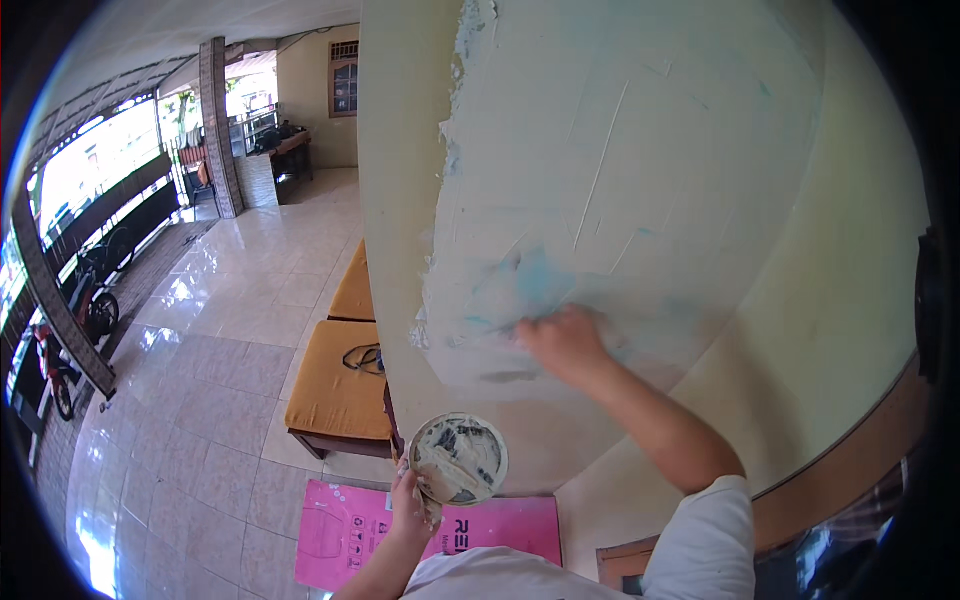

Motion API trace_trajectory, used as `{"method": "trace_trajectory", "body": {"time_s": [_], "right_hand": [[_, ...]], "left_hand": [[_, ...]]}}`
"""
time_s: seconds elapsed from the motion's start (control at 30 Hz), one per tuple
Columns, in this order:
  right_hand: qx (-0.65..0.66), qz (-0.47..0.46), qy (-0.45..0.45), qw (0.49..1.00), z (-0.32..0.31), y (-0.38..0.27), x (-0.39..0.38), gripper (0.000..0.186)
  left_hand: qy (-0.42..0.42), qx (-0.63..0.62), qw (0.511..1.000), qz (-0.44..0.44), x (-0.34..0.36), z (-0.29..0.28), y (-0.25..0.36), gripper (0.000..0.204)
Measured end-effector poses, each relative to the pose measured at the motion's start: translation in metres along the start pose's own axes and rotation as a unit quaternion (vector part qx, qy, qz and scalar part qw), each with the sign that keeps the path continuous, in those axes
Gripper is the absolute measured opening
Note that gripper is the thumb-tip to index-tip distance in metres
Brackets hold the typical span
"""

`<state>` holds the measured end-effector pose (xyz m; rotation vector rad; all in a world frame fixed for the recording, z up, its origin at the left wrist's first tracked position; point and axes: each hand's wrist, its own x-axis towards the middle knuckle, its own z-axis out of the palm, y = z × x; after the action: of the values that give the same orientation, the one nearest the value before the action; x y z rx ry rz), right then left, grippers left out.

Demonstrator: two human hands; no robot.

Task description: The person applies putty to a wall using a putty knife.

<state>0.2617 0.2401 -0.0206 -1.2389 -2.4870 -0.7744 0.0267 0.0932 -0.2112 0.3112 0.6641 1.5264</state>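
Observation:
My right hand (565, 340) is against the wall, with its fingers closed. The hand is slightly blurred, and whatever it grips is hidden. A large pale patch of putty (620, 150) covers the wall around it, with blue smears (530, 285), thin ridges and a ragged left edge. Low in front of me, my left hand (408, 505) is closed on the side of a round tub (503, 447). Cream putty (455, 470) is spread inside the tub over a dark bottom. Some putty is also smeared near the fingers.
Beneath the tub, a pink cardboard sheet (345, 520) lies on the tiled floor (200, 400). A yellow-topped bench (335, 405) stands left of the wall edge, with a dark cable (362, 358) on it. Motorcycles (95, 310) stand farther left. A brown wooden frame (840, 455) is at right.

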Motion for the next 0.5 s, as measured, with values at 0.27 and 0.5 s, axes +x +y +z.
{"method": "trace_trajectory", "body": {"time_s": [0.27, 0.5], "right_hand": [[0.052, 0.236, 0.225, 0.944, -0.128, 0.097, 0.0, 0.016], [0.103, -0.005, 0.03, 0.994, 0.008, -0.026, 0.007, 0.008]], "left_hand": [[0.011, -0.005, 1.0, 0.005, -0.003, -0.009, -0.001, 0.04], [0.021, 0.026, 0.999, -0.033, 0.004, -0.011, 0.002, 0.039]]}}
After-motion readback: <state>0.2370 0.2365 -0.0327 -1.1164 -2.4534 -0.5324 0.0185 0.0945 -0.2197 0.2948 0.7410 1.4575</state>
